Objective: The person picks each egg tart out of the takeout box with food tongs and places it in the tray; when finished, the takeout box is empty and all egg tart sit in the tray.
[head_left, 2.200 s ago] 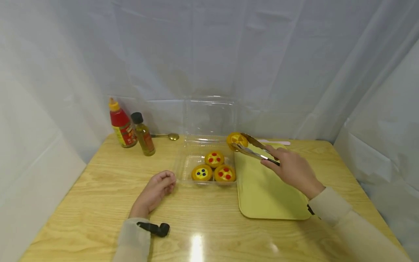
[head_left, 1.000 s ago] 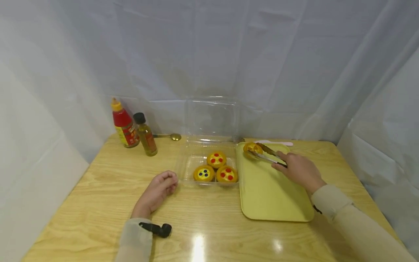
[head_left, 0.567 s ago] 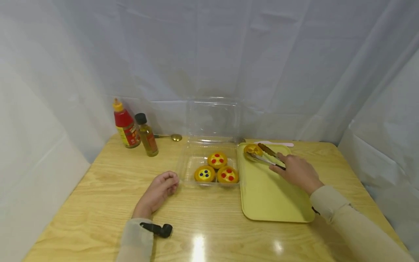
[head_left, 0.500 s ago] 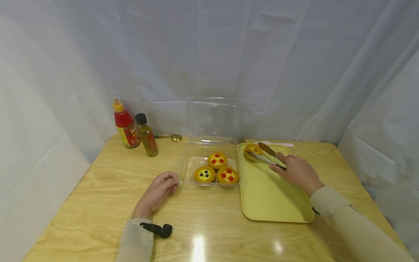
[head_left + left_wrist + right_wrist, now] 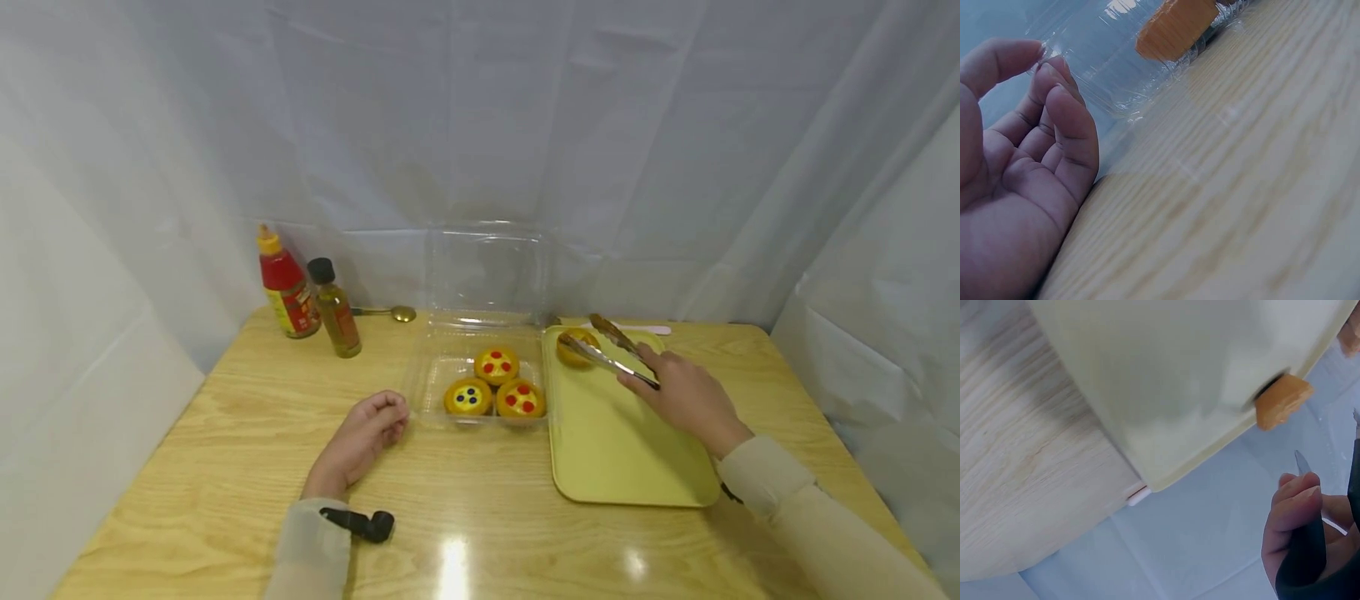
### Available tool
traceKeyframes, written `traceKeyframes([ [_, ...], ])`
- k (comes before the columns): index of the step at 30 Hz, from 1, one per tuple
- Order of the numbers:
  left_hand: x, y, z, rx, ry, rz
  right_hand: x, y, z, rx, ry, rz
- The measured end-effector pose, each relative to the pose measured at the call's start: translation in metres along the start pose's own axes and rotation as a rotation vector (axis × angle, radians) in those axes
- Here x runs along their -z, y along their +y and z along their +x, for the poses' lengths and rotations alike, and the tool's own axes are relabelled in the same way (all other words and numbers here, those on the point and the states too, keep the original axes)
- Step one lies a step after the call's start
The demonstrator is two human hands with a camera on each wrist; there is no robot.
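Observation:
In the head view, my right hand (image 5: 684, 398) grips metal tongs (image 5: 611, 363) with black handles. The tongs' arms are spread and raised above a yellow tart (image 5: 576, 348), which sits at the far left corner of the yellow tray (image 5: 630, 467). From the right wrist, the tart (image 5: 1282, 402) shows apart from the tong tips. My left hand (image 5: 362, 442) rests on the table beside an open clear plastic container (image 5: 435, 383). Its thumb and forefinger pinch the container's rim, seen in the left wrist view. Inside lie two red-dotted tarts (image 5: 497, 367) and one blue-dotted tart (image 5: 468, 398).
A red sauce bottle (image 5: 283, 283) and a black-capped bottle (image 5: 336, 312) stand at the back left. Behind them lies a spoon (image 5: 402, 313). A pale pink utensil (image 5: 648, 330) lies behind the tray. White curtain (image 5: 487, 125) encloses the table's back and sides.
The tart has gone from over the container's right edge down onto the tray. The tongs have then spread and lifted off it. My left hand has stayed put.

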State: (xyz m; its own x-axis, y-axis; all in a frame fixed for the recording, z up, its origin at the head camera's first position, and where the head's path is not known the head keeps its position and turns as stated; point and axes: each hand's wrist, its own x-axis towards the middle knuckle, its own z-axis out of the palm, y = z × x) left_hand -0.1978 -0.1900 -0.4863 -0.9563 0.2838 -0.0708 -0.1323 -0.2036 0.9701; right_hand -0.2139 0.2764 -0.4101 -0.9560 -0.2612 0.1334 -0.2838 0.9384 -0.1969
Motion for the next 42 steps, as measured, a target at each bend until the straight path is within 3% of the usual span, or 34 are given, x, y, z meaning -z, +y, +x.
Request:
traceKeyframes([
  [13, 0.0, -0.001, 0.001, 0.004, 0.002, 0.011, 0.002, -0.025, -0.008, 0.022, 0.049, 0.073],
  [29, 0.0, 0.0, 0.0, 0.001, -0.013, 0.009, -0.008, -0.063, 0.004, 0.09, 0.005, 0.112],
  [42, -0.001, 0.003, -0.001, -0.008, -0.007, 0.004, -0.013, -0.079, 0.022, 0.167, -0.033, 0.026],
])
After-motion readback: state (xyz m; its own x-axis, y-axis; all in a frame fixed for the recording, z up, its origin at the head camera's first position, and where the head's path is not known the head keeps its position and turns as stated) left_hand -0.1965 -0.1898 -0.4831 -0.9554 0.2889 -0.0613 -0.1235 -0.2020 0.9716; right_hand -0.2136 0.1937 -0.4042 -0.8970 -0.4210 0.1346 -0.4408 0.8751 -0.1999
